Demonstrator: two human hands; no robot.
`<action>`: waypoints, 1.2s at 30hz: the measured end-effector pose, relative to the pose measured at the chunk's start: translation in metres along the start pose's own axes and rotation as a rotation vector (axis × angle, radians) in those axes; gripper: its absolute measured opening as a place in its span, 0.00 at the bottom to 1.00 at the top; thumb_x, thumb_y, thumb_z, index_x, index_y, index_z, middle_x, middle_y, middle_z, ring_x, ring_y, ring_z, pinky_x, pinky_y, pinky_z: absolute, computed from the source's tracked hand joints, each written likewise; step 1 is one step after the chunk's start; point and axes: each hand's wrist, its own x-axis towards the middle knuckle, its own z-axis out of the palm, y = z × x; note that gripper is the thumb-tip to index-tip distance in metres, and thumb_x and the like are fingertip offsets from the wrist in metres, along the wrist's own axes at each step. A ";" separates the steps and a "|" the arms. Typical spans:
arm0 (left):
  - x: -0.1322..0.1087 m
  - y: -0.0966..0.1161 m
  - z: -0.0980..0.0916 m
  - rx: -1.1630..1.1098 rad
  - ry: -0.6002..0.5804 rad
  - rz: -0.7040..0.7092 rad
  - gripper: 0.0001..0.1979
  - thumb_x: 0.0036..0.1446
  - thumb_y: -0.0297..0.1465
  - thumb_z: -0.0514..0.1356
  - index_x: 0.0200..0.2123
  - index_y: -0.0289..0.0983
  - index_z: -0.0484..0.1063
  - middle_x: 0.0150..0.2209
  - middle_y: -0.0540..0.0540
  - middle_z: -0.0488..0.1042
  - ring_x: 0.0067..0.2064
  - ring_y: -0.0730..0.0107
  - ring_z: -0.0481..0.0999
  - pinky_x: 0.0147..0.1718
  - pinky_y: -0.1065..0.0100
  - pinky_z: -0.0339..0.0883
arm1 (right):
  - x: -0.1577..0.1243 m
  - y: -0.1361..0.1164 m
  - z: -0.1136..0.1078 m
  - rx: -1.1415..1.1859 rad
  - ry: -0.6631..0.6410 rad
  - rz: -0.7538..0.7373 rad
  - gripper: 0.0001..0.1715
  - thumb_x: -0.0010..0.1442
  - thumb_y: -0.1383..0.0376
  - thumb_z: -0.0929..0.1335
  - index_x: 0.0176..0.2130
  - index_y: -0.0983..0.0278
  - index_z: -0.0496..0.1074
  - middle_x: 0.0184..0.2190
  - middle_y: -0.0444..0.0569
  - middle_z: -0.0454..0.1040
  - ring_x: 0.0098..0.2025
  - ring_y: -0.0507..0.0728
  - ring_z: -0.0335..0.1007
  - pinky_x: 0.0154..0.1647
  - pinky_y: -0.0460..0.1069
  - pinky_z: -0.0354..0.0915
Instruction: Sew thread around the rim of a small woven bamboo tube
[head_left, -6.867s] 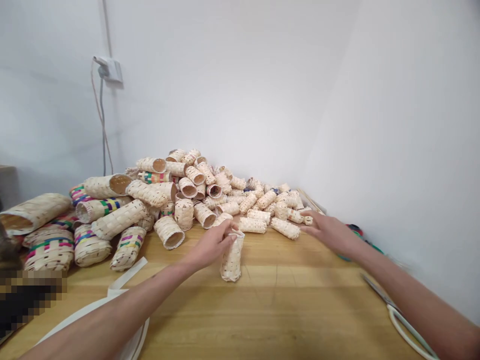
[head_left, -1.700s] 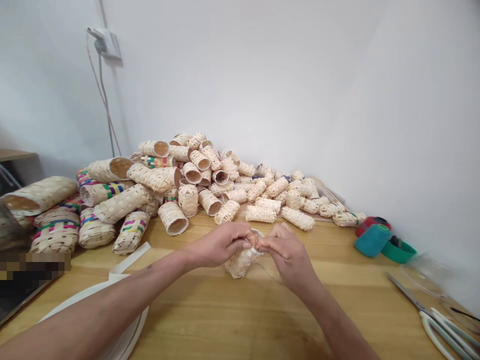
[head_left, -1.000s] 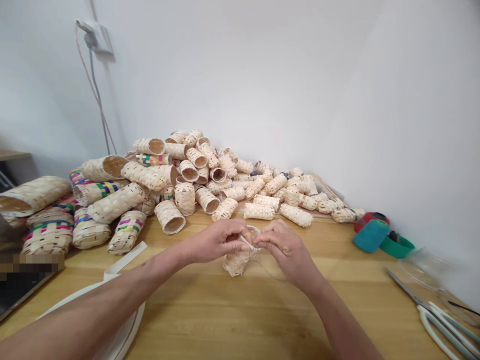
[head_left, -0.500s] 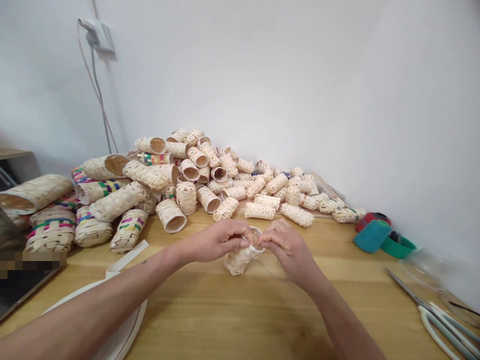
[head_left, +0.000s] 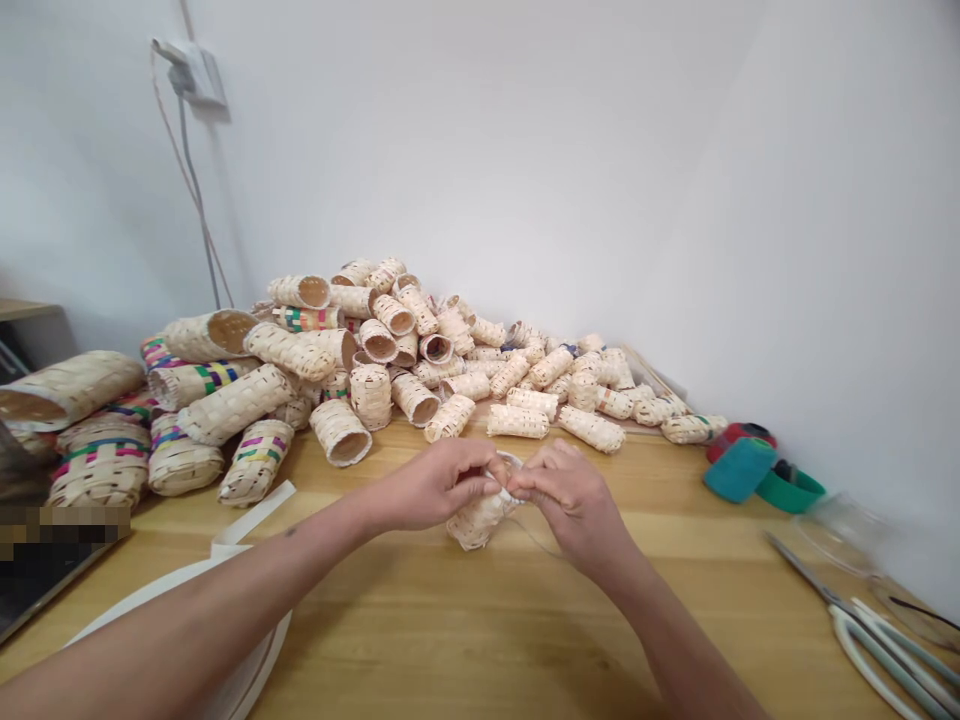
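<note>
A small woven basket [head_left: 472,523] of pale strips is held tilted just above the table, its white-edged mouth turned up between my hands. My left hand [head_left: 442,483] pinches the rim from the left with thumb and fingers. At the rim's right side my right hand [head_left: 564,497] is closed, fingertips pressed together close to the left ones. A thin thread [head_left: 534,540] loops from the rim beneath my right hand. Whether a needle is between the right fingertips is too small to tell.
A heap of woven baskets [head_left: 375,345] lines the wall. Thread spools [head_left: 741,468], a green round holder [head_left: 792,490] and scissors [head_left: 847,605] lie on the right. A white strip [head_left: 253,515], a white round piece [head_left: 281,640] and a dark tablet-like device [head_left: 52,580] are on the left.
Both hands stay at the basket's rim. My right fingertips have shifted slightly left and nearer the left ones. The view has moved a little.
</note>
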 end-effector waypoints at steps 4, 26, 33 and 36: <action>0.001 -0.004 -0.001 -0.005 0.021 -0.037 0.08 0.61 0.30 0.53 0.34 0.35 0.70 0.29 0.50 0.70 0.32 0.73 0.66 0.32 0.73 0.58 | 0.000 0.004 -0.002 0.138 0.007 0.148 0.09 0.61 0.68 0.65 0.35 0.60 0.76 0.28 0.46 0.70 0.35 0.56 0.64 0.35 0.50 0.59; 0.003 -0.001 0.003 -0.079 0.150 -0.193 0.07 0.57 0.29 0.55 0.33 0.33 0.73 0.29 0.50 0.72 0.30 0.74 0.66 0.29 0.75 0.57 | -0.002 0.005 0.008 -0.072 0.150 0.166 0.12 0.63 0.69 0.61 0.46 0.61 0.68 0.43 0.47 0.72 0.47 0.57 0.64 0.48 0.53 0.58; 0.003 -0.010 0.007 -0.105 0.222 -0.226 0.07 0.55 0.29 0.57 0.32 0.33 0.74 0.26 0.51 0.70 0.26 0.76 0.62 0.25 0.75 0.53 | -0.001 -0.002 0.014 -0.200 0.116 -0.088 0.06 0.62 0.69 0.65 0.40 0.64 0.70 0.35 0.49 0.72 0.40 0.56 0.64 0.41 0.52 0.61; 0.004 -0.012 0.010 -0.099 0.249 -0.181 0.06 0.54 0.29 0.57 0.31 0.34 0.74 0.27 0.50 0.71 0.28 0.75 0.64 0.26 0.75 0.55 | -0.001 -0.004 0.017 -0.315 0.133 -0.124 0.05 0.62 0.69 0.65 0.38 0.64 0.71 0.32 0.49 0.71 0.37 0.55 0.62 0.37 0.51 0.60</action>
